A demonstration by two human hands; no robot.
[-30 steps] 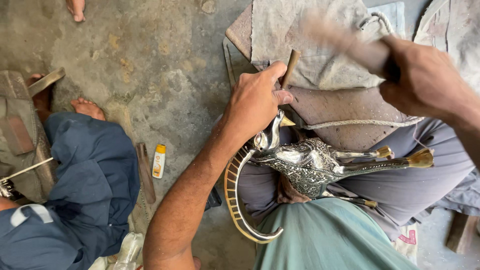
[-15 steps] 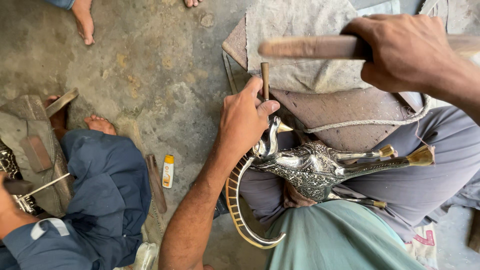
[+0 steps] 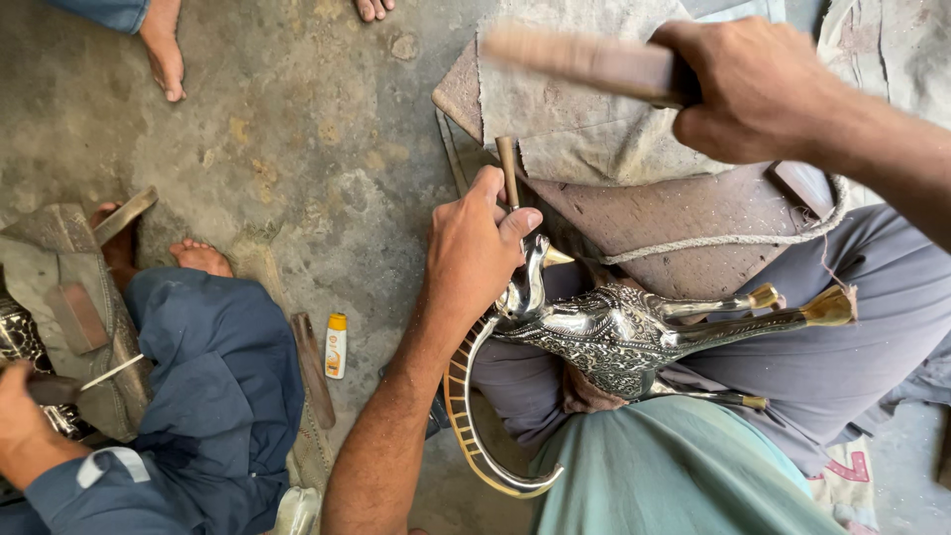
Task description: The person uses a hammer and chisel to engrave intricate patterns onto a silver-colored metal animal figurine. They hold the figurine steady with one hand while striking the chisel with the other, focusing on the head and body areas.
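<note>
1. Left hand (image 3: 475, 253) – closed around a thin metal punch (image 3: 507, 170), thumb and fingers pinching its shaft; the rod stands nearly upright, upper end free above the knuckles, lower end hidden behind the fingers.
2. Right hand (image 3: 755, 91) – clenched on a wooden mallet (image 3: 584, 59), held level above the work, well apart from the punch top. Mallet head is motion-blurred; its exact outline cannot be told.
3. Workpiece: silver bird-shaped metal figure (image 3: 614, 332), engraved all over, lying across the person's lap on grey trousers (image 3: 862, 327). Neck and head sit right under the left hand, brass beak just beside the thumb. 2 brass-tipped legs point right.
4. A curved ribbed tail piece (image 3: 466, 416), brass and silver, sweeps from the figure down past the left forearm.
5. Behind the figure: a worn brown leather pad (image 3: 684, 213) with a cord draped over it, resting on grey cloth.
6. Floor: bare stained concrete (image 3: 287, 129). A small yellow-capped tube (image 3: 336, 345) lies beside a flat wooden stick (image 3: 312, 369), near the left forearm.
7. Left edge – a second person in dark blue clothing (image 3: 213, 396) sits barefoot; their hand (image 3: 25, 421) grips a thin tool, probably over another engraved piece, mostly cut off by the frame.
8. Top edge: 2 more bare feet, only partly in view.
</note>
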